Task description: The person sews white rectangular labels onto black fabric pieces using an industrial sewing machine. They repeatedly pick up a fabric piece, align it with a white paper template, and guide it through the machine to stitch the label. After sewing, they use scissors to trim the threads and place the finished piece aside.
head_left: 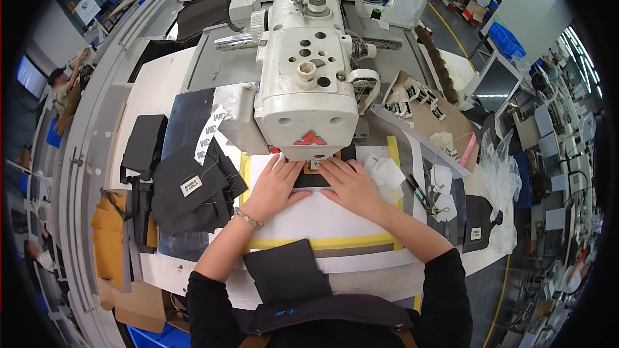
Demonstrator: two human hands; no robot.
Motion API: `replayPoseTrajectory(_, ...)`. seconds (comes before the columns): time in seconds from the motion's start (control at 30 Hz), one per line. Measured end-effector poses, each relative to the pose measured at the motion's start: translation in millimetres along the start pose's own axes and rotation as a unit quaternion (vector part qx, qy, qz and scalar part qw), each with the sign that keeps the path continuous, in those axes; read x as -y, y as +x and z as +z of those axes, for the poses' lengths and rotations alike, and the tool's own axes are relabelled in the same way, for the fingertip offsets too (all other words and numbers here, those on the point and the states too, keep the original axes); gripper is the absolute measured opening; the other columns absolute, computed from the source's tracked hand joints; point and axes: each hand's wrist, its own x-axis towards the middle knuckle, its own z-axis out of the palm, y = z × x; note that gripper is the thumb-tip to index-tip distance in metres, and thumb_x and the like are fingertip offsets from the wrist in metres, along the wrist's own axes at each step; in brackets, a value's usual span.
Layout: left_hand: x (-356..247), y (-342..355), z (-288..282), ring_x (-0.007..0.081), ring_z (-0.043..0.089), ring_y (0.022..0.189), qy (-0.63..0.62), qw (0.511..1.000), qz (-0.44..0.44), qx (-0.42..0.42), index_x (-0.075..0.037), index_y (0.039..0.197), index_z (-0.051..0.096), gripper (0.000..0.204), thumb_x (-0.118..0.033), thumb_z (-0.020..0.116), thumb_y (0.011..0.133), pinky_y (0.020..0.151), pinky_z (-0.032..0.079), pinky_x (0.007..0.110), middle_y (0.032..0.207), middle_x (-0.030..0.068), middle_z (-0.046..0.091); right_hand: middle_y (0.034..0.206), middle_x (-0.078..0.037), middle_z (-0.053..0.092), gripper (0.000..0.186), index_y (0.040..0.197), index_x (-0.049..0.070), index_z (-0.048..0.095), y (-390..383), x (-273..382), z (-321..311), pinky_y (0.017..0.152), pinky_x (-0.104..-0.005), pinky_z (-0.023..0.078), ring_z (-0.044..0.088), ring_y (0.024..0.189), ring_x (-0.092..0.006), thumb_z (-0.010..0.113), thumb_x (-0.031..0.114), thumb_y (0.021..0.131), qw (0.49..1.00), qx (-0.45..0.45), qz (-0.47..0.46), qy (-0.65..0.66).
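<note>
Under the head of a large white sewing machine (306, 100), a black fabric piece (311, 180) lies on a white sheet (322, 216). A small pale label (314, 164) shows on its upper part, partly hidden by fingers and machine. My left hand (277, 183) rests flat at the left side of the fabric, fingers stretched toward the label; a bracelet circles its wrist. From the right, my right hand (351, 187) lies palm down with fingertips at the label's edge. Neither hand grips anything. What the fingertips touch beneath the machine head is partly hidden.
Black fabric pieces with labels (187, 196) are piled at left. To the right lie white paper pieces (387, 174), thread snips (419, 192) and a cardboard tray (429, 119) of labels. Yellow tape (322, 242) borders the sheet; a black panel (284, 270) lies nearest me.
</note>
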Motion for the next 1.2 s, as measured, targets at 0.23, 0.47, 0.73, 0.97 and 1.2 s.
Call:
replayPoseTrajectory(0.23,-5,5,1,0.0330,0.047,0.121,0.023,0.999,-0.041,0.002,0.007,0.131,0.048,0.083,-0.058,0.063,0.081,0.108,0.033,0.047,0.126,0.0172,0.053,0.134,-0.007,0.055,0.055,0.133,0.007,0.053,2,-9,5,0.103,-0.0422,0.035,0.051,0.120,-0.0203,0.063,0.037,0.089,0.998,0.034,-0.024,0.054)
replayPoseTrajectory(0.47,-9,11,3,0.0303,0.047,0.120,0.045,0.998,-0.045,0.004,0.007,0.129,0.051,0.084,-0.060,0.063,0.080,0.108,0.032,0.047,0.128,0.0157,0.053,0.132,-0.003,0.057,0.053,0.136,0.013,0.053,1,-21,3,0.104,-0.0438,0.032,0.050,0.122,-0.0186,0.063,0.034,0.089,0.997,0.046,-0.028,0.052)
replayPoseTrajectory(0.73,-10,10,0,0.0296,0.047,0.120,0.056,0.997,-0.055,0.005,0.004,0.127,0.054,0.082,-0.063,0.062,0.080,0.107,0.032,0.048,0.127,0.0119,0.054,0.133,-0.003,0.059,0.047,0.133,0.015,0.058,9,-45,-4,0.105,-0.0422,0.031,0.050,0.127,-0.0164,0.064,0.031,0.088,0.989,0.083,-0.074,0.095)
replayPoseTrajectory(0.97,-10,8,2,0.0286,0.048,0.117,0.063,0.996,-0.056,-0.005,0.003,0.127,0.055,0.083,-0.064,0.062,0.079,0.108,0.031,0.047,0.126,0.0098,0.055,0.135,-0.003,0.058,0.043,0.130,0.013,0.059,14,-49,-8,0.101,-0.0413,0.034,0.053,0.122,-0.0166,0.062,0.025,0.089,0.986,0.087,-0.101,0.099)
replayPoseTrajectory(1.2,-12,10,3,0.0290,0.046,0.126,0.046,0.997,-0.067,0.018,0.001,0.128,0.055,0.085,-0.065,0.064,0.077,0.113,0.021,0.052,0.130,0.0112,0.055,0.135,-0.003,0.057,0.040,0.127,0.013,0.060,13,-48,-3,0.100,-0.0415,0.035,0.052,0.120,-0.0168,0.061,0.022,0.089,0.987,0.079,-0.096,0.103)
